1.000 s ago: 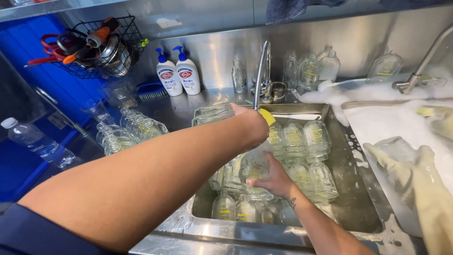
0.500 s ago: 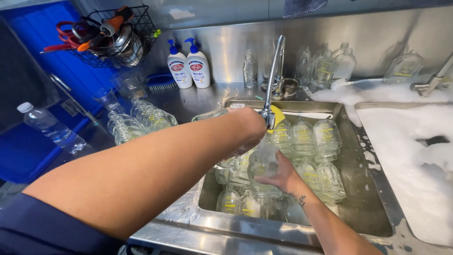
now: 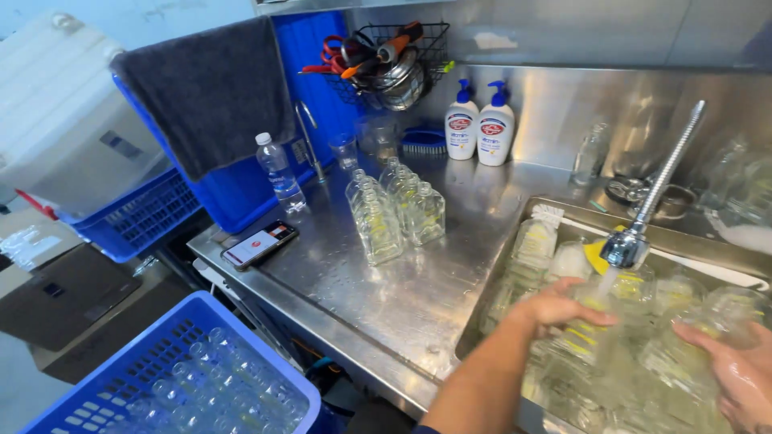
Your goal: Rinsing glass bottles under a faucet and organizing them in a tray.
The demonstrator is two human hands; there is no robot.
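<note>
The glass bottle (image 3: 591, 337) looks wet, slippery and easy to break. The left hand (image 3: 555, 305) wraps its fingers around the bottle; the right hand (image 3: 736, 374) seems to cup another.

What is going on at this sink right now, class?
A person is washing clear glass bottles in a steel sink. The left hand holds a bottle under the running tap, while the right hand, wet, grips another bottle beside it. More bottles fill the basin. A group of bottles stands upright on the counter, and a blue crate below holds still more.
</note>
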